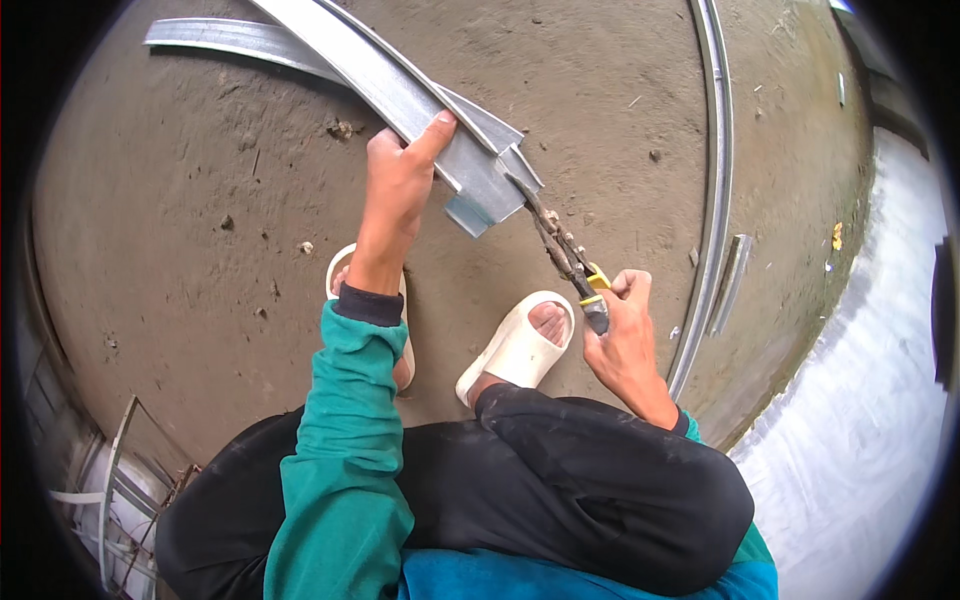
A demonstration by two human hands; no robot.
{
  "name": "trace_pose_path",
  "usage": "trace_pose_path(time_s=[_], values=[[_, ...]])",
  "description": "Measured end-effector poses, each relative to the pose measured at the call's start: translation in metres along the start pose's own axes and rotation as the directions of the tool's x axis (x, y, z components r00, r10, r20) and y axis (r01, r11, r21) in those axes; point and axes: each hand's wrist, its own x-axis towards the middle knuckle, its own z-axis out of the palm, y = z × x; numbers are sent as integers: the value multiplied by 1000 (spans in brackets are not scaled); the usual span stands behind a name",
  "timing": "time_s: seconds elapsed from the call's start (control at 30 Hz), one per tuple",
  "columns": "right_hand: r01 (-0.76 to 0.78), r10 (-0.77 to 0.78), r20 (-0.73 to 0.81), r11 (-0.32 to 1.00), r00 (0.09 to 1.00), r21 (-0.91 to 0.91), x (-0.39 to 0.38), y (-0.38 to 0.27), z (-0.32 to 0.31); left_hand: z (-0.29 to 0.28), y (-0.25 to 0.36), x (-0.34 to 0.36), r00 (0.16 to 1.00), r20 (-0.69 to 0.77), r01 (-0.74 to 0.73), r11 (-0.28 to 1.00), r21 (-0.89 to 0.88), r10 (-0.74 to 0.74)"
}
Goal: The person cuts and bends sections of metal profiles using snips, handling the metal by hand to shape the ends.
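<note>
- Head view: one left hand (403,172), holding a metal channel (365,75) near its end, thumb laid on top.
- Metal channel: silver, slanting from the upper edge toward the middle, in front of the feet; a flap (468,214) stands out at its near end.
- One right hand (625,335), wrapped around the handles of metal snips (562,243); grey and yellow grips, dark head reaching the channel's end; blade spread cannot be told.
- Second metal strip (230,42): silver, passing beneath the channel.
- Long rail (718,150): on the ground at right; a short metal piece (732,285) just beside it.
- Pair of slides (515,345): cream, worn.
- Ground (200,290): brown, rough, scattered with small clods.
</note>
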Motion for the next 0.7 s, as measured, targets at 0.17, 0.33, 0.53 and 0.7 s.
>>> trace_pose_path(time_s=[0.17, 0.33, 0.53, 0.7], values=[[-27, 16, 74, 987, 997, 158, 1, 9, 7, 5, -7, 0, 1000, -31, 3, 997, 76, -1], [-106, 121, 174, 990, 977, -92, 5, 0, 2, 1, -21, 3, 999, -42, 1, 989, 148, 5], [-116, 85, 172, 977, 981, 176, 8, 16, 13, -4, -29, 12, 1000, 9, 2, 983, 186, -4], [-192, 67, 362, 928, 930, 320, 2, 26, 3, -7, -21, 12, 1000, 5, 15, 991, 134, -16]])
